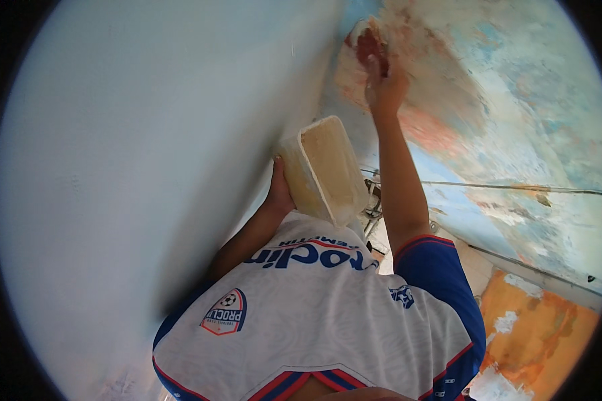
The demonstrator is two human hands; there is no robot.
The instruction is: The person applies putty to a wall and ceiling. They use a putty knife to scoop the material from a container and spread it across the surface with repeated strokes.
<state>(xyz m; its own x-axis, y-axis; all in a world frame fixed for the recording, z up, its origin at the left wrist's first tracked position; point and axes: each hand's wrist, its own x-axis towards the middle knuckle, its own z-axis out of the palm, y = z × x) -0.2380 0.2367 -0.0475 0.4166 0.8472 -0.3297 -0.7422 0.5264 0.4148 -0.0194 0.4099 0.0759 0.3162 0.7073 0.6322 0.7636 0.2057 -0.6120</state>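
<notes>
The right hand [384, 83] is closed round a scraper-like tool [368, 41] — probably a putty knife — pressed to the peeling wall [515, 134]. The left hand [279, 190] grips a cream rectangular tub [324, 170] from beneath — just beside the pale smooth wall [147, 167].

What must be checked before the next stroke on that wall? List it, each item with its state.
1. Left hand grips the tub: ok, it holds the tub's lower end.
2. Filler left in the tub: cannot tell; the inside looks cream-coated, but its depth is unclear.
3. Right hand grips the scraper: ok, closed around it.
4. Scraper against the wall: ok, it appears to be pressed to the surface.
5. Wall surface even: not ok, the paint is patchy and worn.
6. Cable clear of the right hand: ok, it runs lower on the wall.
</notes>
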